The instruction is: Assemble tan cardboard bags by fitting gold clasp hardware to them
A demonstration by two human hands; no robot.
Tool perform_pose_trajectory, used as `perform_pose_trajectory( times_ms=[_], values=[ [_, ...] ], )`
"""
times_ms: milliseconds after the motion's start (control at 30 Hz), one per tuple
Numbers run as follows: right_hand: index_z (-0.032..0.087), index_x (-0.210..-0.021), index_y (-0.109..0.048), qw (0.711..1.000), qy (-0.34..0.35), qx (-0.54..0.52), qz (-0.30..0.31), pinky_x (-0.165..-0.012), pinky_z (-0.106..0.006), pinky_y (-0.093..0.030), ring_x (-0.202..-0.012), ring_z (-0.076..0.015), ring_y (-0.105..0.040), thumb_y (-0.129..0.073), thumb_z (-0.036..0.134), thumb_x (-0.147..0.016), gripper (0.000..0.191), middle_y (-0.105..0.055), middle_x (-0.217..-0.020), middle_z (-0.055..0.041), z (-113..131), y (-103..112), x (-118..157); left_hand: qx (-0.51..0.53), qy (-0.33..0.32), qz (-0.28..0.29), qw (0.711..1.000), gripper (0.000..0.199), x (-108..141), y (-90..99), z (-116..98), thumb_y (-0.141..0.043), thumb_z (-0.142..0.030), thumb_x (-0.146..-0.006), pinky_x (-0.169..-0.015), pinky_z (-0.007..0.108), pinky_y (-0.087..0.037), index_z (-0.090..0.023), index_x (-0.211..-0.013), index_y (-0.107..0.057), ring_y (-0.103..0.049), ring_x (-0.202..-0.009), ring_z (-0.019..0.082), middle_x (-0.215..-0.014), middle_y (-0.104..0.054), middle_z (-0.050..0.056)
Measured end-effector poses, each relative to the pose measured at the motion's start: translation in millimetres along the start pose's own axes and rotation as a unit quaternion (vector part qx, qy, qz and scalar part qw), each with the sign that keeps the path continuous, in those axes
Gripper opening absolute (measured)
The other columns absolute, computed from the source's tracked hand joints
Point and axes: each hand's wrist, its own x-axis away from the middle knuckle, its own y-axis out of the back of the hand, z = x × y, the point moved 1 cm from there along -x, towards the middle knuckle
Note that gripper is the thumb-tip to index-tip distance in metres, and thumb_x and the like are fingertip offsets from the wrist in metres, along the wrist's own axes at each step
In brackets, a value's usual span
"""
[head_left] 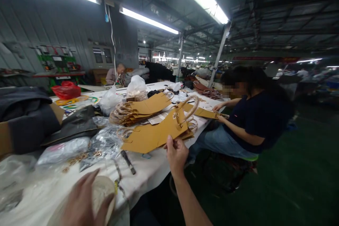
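My right hand (177,153) pinches the lower edge of a tan bag panel (150,135) between thumb and fingers. This panel carries a braided handle (194,107) with gold-coloured metal fittings, and lies on top of other panels at the table's edge. My left hand (82,201), blurred, is low in the view with its fingers apart. It is over a pale round block (102,192), partly hiding it; whether it presses on the block I cannot tell. A dark slim tool (128,162) lies between my hands.
A stack of tan panels with rope handles (132,111) lies further back. Plastic bags (106,141) and small metal pieces (76,159) cover the left side of the white table (148,180). At right, a seated co-worker (254,113) holds another tan panel (203,112).
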Motion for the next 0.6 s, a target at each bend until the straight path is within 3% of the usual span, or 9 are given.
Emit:
perform_pose_trajectory(
  times_ms=[100, 133, 233, 300, 367, 433, 500, 533, 600],
  values=[
    [0.021, -0.069, -0.068, 0.998, 0.070, -0.007, 0.002, -0.055, -0.023, -0.053, -0.048, -0.0153, -0.067, -0.072, 0.044, -0.106, 0.043, -0.071, -0.057, -0.0013, 37.9, 0.3, 56.7, -0.025, -0.006, 0.056, 0.998, 0.085, -18.3, -43.8, -45.0, -0.062, -0.025, -0.103, -0.114, 0.068, -0.056, -0.018, -0.179, -0.024, -0.055, -0.149, 0.047, -0.166, -0.053, 0.025],
    [0.021, -0.069, -0.068, 0.994, 0.106, 0.002, 0.004, -0.054, -0.023, -0.052, -0.048, -0.0147, -0.067, -0.073, 0.039, -0.106, 0.040, -0.071, -0.057, -0.0008, 48.3, 1.0, 72.5, -0.020, -0.009, 0.043, 0.999, 0.087, -27.7, -56.7, -57.0, -0.061, -0.021, -0.102, -0.116, 0.067, -0.054, -0.017, -0.180, -0.021, -0.054, -0.151, 0.047, -0.166, -0.052, 0.026],
    [0.022, -0.067, -0.063, 0.972, 0.232, 0.045, 0.015, -0.053, -0.023, -0.050, -0.045, -0.0131, -0.063, -0.075, 0.026, -0.103, 0.038, -0.066, -0.055, 0.0013, 72.0, 4.8, 104.0, 0.004, -0.057, 0.018, 0.998, 0.080, -54.5, -77.6, -72.0, -0.061, -0.018, -0.100, -0.117, 0.063, -0.053, -0.016, -0.176, -0.034, -0.060, -0.144, 0.043, -0.159, -0.061, 0.025],
    [0.022, -0.072, -0.063, 0.954, 0.287, 0.043, 0.076, -0.055, -0.024, -0.051, -0.048, -0.0130, -0.064, -0.072, 0.022, -0.104, 0.034, -0.065, -0.057, 0.0016, 80.6, 10.8, 107.0, 0.023, -0.114, 0.022, 0.993, 0.071, -65.0, -74.5, -65.0, -0.059, -0.013, -0.099, -0.110, 0.056, -0.058, -0.018, -0.169, -0.047, -0.069, -0.130, 0.038, -0.145, -0.071, 0.019],
    [0.022, -0.087, -0.071, 0.935, 0.312, 0.015, 0.168, -0.060, -0.024, -0.056, -0.054, -0.0136, -0.067, -0.071, 0.024, -0.107, 0.020, -0.070, -0.067, 0.0009, 84.5, 22.2, 91.9, 0.033, -0.139, 0.003, 0.990, 0.068, -69.9, -60.4, -49.2, -0.057, -0.008, -0.098, -0.104, 0.050, -0.062, -0.020, -0.165, -0.054, -0.073, -0.122, 0.035, -0.137, -0.077, 0.016],
    [0.023, -0.108, -0.075, 0.929, 0.324, 0.001, 0.178, -0.063, -0.027, -0.061, -0.061, -0.0161, -0.070, -0.077, 0.035, -0.105, 0.012, -0.075, -0.080, -0.0011, 86.8, 39.3, 58.9, 0.036, -0.147, -0.025, 0.988, 0.068, -73.2, -39.4, -31.3, -0.056, -0.006, -0.098, -0.104, 0.047, -0.064, -0.022, -0.164, -0.057, -0.074, -0.123, 0.033, -0.139, -0.078, 0.014],
    [0.023, -0.123, -0.072, 0.943, 0.325, 0.017, 0.061, -0.066, -0.036, -0.066, -0.073, -0.0226, -0.074, -0.088, 0.052, -0.095, 0.043, -0.077, -0.096, -0.0063, 92.0, 57.6, 14.0, 0.032, -0.170, -0.039, 0.984, 0.065, -77.9, -15.6, -17.0, -0.056, -0.008, -0.102, -0.105, 0.045, -0.064, -0.025, -0.164, -0.058, -0.074, -0.125, 0.031, -0.142, -0.078, 0.012],
    [0.023, -0.131, -0.069, 0.939, 0.341, 0.033, 0.020, -0.076, -0.045, -0.070, -0.089, -0.0294, -0.077, -0.093, 0.061, -0.087, 0.063, -0.077, -0.110, -0.0115, 97.3, 64.4, -8.5, 0.029, -0.185, -0.044, 0.981, 0.062, -80.9, -3.7, -12.0, -0.056, -0.009, -0.104, -0.104, 0.044, -0.065, -0.026, -0.164, -0.059, -0.075, -0.125, 0.031, -0.142, -0.078, 0.012],
    [0.023, -0.142, -0.065, 0.908, 0.410, 0.049, 0.069, -0.094, -0.058, -0.069, -0.113, -0.0383, -0.076, -0.098, 0.070, -0.076, 0.087, -0.075, -0.127, -0.0169, 114.3, 70.0, -45.8, 0.025, -0.199, -0.056, 0.978, 0.058, -87.2, 18.0, -5.3, -0.056, -0.012, -0.108, -0.104, 0.042, -0.066, -0.026, -0.163, -0.061, -0.075, -0.125, 0.029, -0.142, -0.078, 0.012]
  ],
)
